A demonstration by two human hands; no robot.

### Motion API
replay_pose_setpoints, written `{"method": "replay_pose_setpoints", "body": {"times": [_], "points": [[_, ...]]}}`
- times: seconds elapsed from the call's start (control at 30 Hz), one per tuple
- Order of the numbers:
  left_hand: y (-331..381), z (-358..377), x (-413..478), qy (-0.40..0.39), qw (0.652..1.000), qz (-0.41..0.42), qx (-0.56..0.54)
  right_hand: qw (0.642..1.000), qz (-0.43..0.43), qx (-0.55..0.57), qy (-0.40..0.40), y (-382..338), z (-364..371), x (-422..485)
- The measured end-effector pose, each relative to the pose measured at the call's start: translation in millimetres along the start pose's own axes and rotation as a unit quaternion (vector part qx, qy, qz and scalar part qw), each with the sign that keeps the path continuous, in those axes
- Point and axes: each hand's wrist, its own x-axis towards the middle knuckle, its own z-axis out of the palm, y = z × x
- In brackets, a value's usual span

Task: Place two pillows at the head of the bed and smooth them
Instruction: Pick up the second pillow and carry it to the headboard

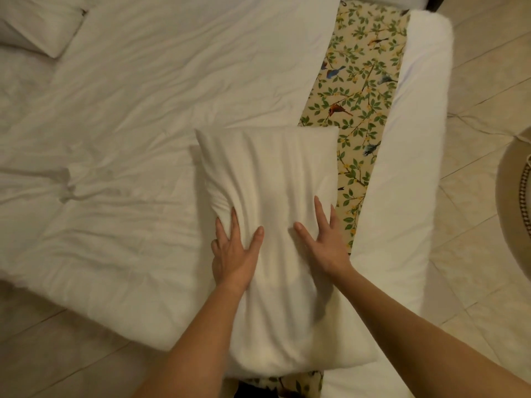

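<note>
A white pillow (273, 179) lies in front of me, partly on the white duvet (158, 96) and partly over a strip of floral bird-print sheet (359, 81). My left hand (234, 254) presses flat on the pillow's left side, fingers spread, with creases bunching under it. Flat on the pillow's right side, near its edge, rests my right hand (321, 237) with spread fingers. Neither hand grips the fabric. A second white pillow (37, 27) lies at the far top left corner.
A white folded padded edge (413, 139) runs along the right side of the bed. Beige tiled floor (482, 110) lies to the right and at bottom left. A round woven object (517, 202) sits at the right edge.
</note>
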Motion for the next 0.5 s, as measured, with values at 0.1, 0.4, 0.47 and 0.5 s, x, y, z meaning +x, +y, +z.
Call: {"method": "replay_pose_setpoints", "body": {"times": [0.1, 0.4, 0.47, 0.5], "points": [[14, -13, -16, 0.022, 0.999, 0.025, 0.036, 1.0, -0.005, 0.002, 0.006, -15, -8, -15], [44, -67, -79, 0.06, 0.994, 0.054, 0.074, 0.999, -0.048, -0.016, 0.018, -52, -49, -73], [51, -79, -97, 0.065, 0.994, 0.053, 0.068, 0.998, -0.054, -0.023, 0.016, -60, -60, -86], [54, -85, -108, 0.068, 0.994, 0.051, 0.065, 0.998, -0.06, -0.026, 0.015, -64, -65, -95]]}}
